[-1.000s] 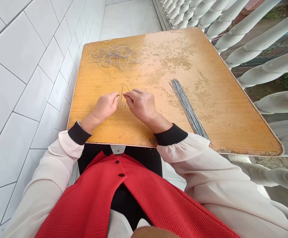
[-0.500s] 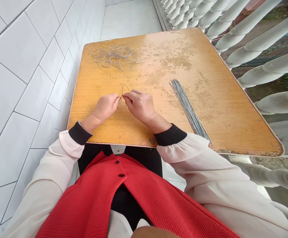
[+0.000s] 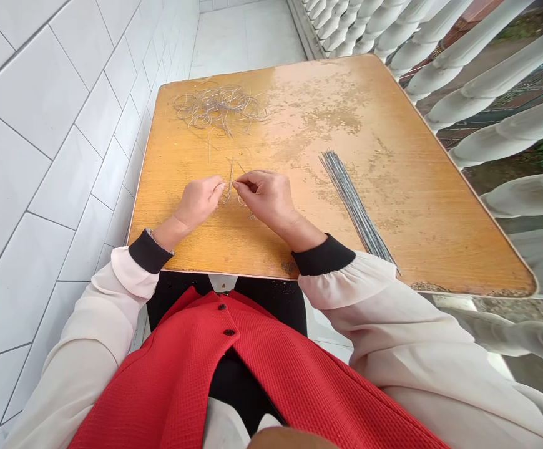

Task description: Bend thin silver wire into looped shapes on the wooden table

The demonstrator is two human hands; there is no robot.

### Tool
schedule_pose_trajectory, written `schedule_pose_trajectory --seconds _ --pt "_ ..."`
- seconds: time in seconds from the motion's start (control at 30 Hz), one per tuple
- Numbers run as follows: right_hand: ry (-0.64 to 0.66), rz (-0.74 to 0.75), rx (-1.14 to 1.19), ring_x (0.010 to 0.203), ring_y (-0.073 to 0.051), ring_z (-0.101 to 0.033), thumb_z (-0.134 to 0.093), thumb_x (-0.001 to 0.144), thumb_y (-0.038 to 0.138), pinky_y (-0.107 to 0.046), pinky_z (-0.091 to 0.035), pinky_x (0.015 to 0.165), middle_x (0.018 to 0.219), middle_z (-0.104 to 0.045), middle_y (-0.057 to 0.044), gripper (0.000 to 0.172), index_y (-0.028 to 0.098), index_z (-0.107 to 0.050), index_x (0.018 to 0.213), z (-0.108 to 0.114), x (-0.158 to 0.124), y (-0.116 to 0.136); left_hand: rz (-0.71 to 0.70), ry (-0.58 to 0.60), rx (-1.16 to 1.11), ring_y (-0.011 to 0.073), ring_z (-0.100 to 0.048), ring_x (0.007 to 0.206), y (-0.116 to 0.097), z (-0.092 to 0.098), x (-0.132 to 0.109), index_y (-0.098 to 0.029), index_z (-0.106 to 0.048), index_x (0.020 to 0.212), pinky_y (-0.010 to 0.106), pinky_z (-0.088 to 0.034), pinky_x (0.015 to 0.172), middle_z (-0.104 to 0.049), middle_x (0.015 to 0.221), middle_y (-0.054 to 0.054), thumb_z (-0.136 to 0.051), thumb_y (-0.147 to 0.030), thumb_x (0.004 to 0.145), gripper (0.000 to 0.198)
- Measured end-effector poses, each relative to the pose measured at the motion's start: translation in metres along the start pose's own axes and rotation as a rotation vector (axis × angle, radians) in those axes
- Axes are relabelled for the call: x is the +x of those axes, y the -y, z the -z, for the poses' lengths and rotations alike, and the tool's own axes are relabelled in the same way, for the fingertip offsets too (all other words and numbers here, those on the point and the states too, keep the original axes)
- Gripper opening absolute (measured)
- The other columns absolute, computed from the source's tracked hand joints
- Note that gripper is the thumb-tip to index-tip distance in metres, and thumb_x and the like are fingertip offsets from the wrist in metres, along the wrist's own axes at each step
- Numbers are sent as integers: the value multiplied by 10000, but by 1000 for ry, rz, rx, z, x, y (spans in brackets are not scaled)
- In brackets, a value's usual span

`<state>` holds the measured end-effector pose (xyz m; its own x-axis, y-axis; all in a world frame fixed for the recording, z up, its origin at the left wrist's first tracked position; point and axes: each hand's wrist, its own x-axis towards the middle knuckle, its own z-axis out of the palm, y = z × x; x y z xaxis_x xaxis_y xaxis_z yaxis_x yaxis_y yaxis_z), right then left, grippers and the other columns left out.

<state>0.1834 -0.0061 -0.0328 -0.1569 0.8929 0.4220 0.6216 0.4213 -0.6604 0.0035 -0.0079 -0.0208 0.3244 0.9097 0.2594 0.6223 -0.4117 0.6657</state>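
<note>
My left hand (image 3: 201,198) is closed in a pinch over the near left part of the wooden table. A thin bent wire (image 3: 229,176) comes out at its fingertips. My right hand (image 3: 266,194) pinches just to the right, its thumb and forefinger a small gap from the left fingertips. Thin wire ends show around it, but what exactly sits between its fingers is too fine to make out. Beyond both hands lies a loose tangle of thin wire (image 3: 222,107). To the right of my right hand rests a bundle of straight grey wires (image 3: 358,209).
The worn wooden table (image 3: 290,146) has peeled patches and a chipped front right corner. A white tiled wall (image 3: 79,125) stands close on the left. White balusters (image 3: 500,137) line the right side. Short wire pieces lie between the tangle and my hands.
My fingertips have come slightly apart from where they met. My right hand has shifted a little to the right, while the left stays almost in place.
</note>
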Motion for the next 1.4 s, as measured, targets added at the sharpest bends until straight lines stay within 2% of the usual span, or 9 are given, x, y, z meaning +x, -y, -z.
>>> schedule_pose_trajectory --seconds 0.27,0.53,0.7,0.93,1.17,1.4 --pt "44 -227 246 515 -129 -553 -628 828 226 -272 -436 545 592 -634 -4 132 190 -678 711 1 1 5 106 32 -199 68 -592 493 -1 -2 1 -185 -498 673 193 -437 565 -595 564 -51 -504 -162 964 292" --pt "37 -295 389 466 -92 -488 -653 795 172 -235 -371 487 511 -567 27 147 186 -639 649 1 4 11 226 62 -355 56 -586 466 -10 2 2 -172 -527 665 167 -447 494 -584 554 -49 -525 -111 958 299" --pt "52 -339 510 459 -83 -483 -691 819 204 -222 -395 483 501 -551 30 170 180 -643 657 1 5 8 302 57 -433 64 -597 469 -12 4 5 -164 -550 685 164 -464 476 -598 560 -40 -535 -115 964 283" --pt "20 -319 426 464 -93 -505 -711 833 248 -234 -392 489 543 -572 32 147 180 -667 710 -2 5 5 369 51 -491 55 -586 446 -11 3 8 -159 -572 706 149 -453 460 -591 540 -50 -546 -109 963 264" --pt "37 -297 406 456 -91 -483 -727 828 374 -240 -398 478 545 -570 28 223 179 -679 731 -3 5 0 387 43 -523 46 -576 428 -3 0 12 -159 -583 733 143 -431 453 -596 532 -58 -549 -116 960 234" --pt "18 -304 384 455 -88 -482 -683 829 272 -238 -385 482 552 -578 24 167 181 -663 690 -2 6 2 342 71 -504 52 -583 439 0 -1 13 -154 -592 725 149 -435 456 -596 531 -48 -538 -107 958 243"
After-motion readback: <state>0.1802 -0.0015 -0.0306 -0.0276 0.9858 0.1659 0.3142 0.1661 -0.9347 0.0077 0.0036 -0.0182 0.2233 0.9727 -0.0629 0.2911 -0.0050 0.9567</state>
